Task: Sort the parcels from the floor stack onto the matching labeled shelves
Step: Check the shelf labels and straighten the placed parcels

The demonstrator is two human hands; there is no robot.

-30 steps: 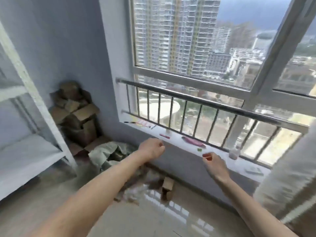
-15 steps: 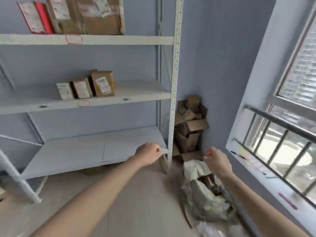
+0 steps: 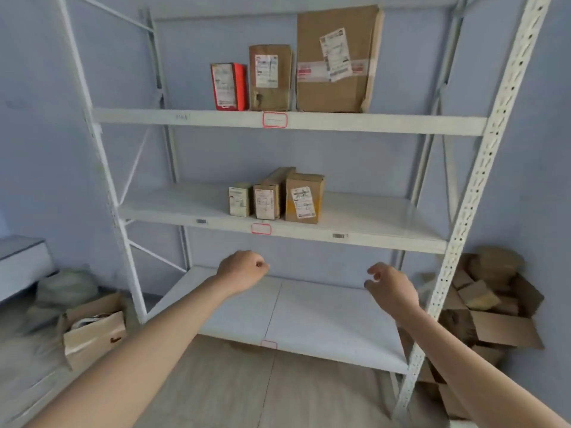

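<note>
Head view: both hands raised empty in front of the white rack. Left hand (image 3: pixel 242 270) fingers curled into a loose fist, holding nothing; right hand (image 3: pixel 392 287) fingers loosely bent, apart, also empty. Upper shelf (image 3: pixel 401 125) has 3 parcels, middle shelf (image 3: pixel 370 233) 3 smaller ones, bottom shelf (image 3: pixel 324 319) bare. Floor stack of boxes (image 3: pixel 482 301) sits low right, past the rack's right post (image 3: pixel 472 193), so right hand is nearer; next pick prob. needs a turn right & reach down
</note>
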